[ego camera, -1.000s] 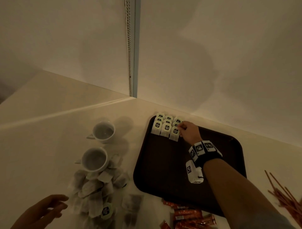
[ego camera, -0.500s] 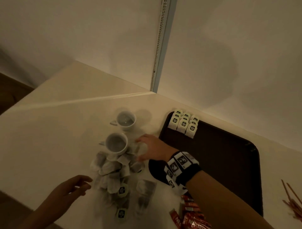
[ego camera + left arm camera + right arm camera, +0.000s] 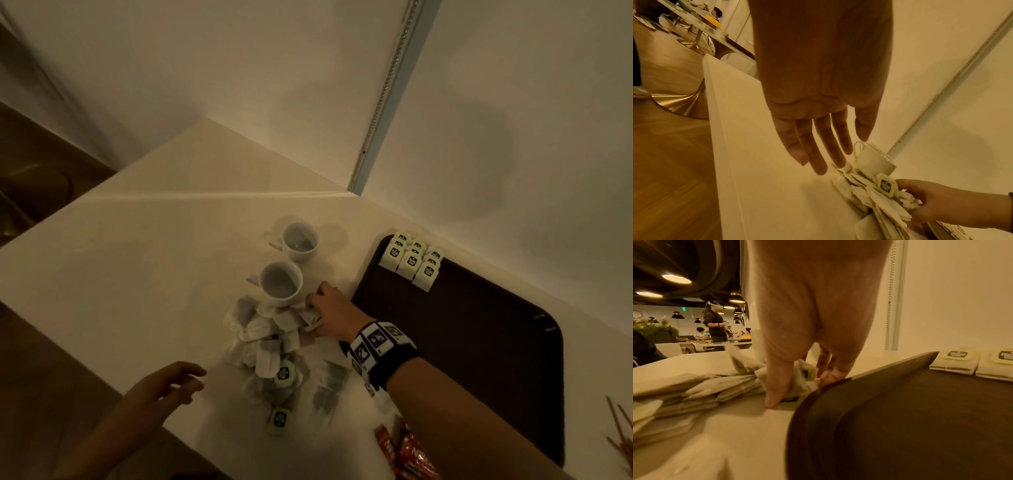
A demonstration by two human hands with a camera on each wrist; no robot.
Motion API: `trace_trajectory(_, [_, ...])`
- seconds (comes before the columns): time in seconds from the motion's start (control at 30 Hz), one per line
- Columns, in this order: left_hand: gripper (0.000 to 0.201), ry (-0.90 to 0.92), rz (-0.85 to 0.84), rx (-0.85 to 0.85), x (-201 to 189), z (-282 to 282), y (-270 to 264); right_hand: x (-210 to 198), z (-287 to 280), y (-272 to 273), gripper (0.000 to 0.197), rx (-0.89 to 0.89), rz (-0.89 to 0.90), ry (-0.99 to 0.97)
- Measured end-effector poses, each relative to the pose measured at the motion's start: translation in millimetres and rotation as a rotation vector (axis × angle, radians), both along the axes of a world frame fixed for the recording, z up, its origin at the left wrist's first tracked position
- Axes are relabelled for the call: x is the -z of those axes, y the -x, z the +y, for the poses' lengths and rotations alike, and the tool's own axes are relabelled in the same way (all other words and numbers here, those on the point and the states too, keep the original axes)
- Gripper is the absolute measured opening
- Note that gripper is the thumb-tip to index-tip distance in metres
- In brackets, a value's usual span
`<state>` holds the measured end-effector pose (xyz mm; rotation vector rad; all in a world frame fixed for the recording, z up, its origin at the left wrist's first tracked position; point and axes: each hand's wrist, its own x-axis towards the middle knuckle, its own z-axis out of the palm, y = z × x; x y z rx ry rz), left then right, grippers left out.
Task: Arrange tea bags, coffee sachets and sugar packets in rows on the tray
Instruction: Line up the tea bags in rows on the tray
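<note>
Right hand (image 3: pixel 334 313) is down at the right edge of the loose heap of tea bags (image 3: pixel 263 337) on the bench (image 3: pixel 144 260), just left of the tray (image 3: pixel 479 342). My fingers (image 3: pixel 777 386) are curled around one tea bag (image 3: pixel 801 382) from the heap; in the right wrist view the thumb presses down on the near side and the other fingers close in from the far side, with the bag's green tag showing between them. The hand sits very close to the tray's rim; whether it touches the rim I cannot tell.

Left hand (image 3: pixel 164 387) hovers over the near-left bench edge, fingers straight and relaxed, slightly spread, holding nothing. In the left wrist view its fingertips point toward the heap without touching it.

Tray: dark brown, lying flat on the bench by the wall. In its far-left corner, sorted tea bags (image 3: pixel 411 262) stand in three short rows, overlapping front to back, labels up.

Two white cups (image 3: pixel 281 284) stand on the bench left of the tray, the nearer one touching the top of the heap. Red coffee sachets (image 3: pixel 407 452) lie at the near edge of the bench, beside my right forearm. Thin brown stick packets (image 3: pixel 620 431) lie at the far right, off the tray.
</note>
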<state>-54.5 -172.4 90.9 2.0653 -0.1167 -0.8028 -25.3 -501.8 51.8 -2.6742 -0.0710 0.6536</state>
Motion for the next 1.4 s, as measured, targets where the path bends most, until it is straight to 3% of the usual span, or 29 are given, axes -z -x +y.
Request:
trace_trajectory(0.17, [0.039,0.035,-0.031,0.024,-4,-10,-2,3,9,6,0.059,0.005,0.012,-0.034])
trace_trajectory(0.33, [0.035,0.054,-0.041,0.056,-6,-14,-2,3,12,7,0.031,0.045,-0.002,-0.016])
trace_trajectory(0.47, [0.033,0.078,-0.033,0.089,-12,-18,-1,-8,4,5,0.022,0.070,0.006,-0.063])
trace_trajectory(0.53, [0.018,0.108,-0.014,0.103,-22,-28,-5,-20,-3,4,0.022,0.099,-0.033,-0.123])
trace_trajectory(0.73, [0.030,0.324,-0.041,0.051,-44,-92,-29,-80,-26,6,0.018,0.242,-0.113,-0.397])
trace_trajectory(0.8, [0.034,0.456,0.071,-0.028,-48,-124,-38,-104,-29,9,0.020,0.243,-0.105,-0.508])
trace_trajectory(0.9, [0.038,0.641,0.466,-0.127,-59,-168,-46,-141,-28,14,0.021,0.167,-0.024,-0.642])
trace_trajectory(0.97, [0.058,0.731,0.752,-0.047,-67,-186,-48,-158,-27,15,0.021,0.125,0.010,-0.654])
trace_trajectory(1.03, [0.076,0.789,0.932,0.052,-72,-195,-49,-167,-29,16,0.019,0.106,-0.016,-0.594])
trace_trajectory(1.17, [0.072,0.873,1.002,0.032,-77,-207,-42,-171,-42,19,0.017,0.159,-0.148,-0.463])
trace_trajectory(1.33, [0.063,0.923,0.956,-0.005,-73,-213,-38,-168,-56,25,0.011,0.393,-0.137,-0.709])
trace_trajectory(1.4, [0.053,0.920,0.919,-0.005,-73,-214,-37,-167,-61,26,0.012,0.432,-0.155,-0.709])
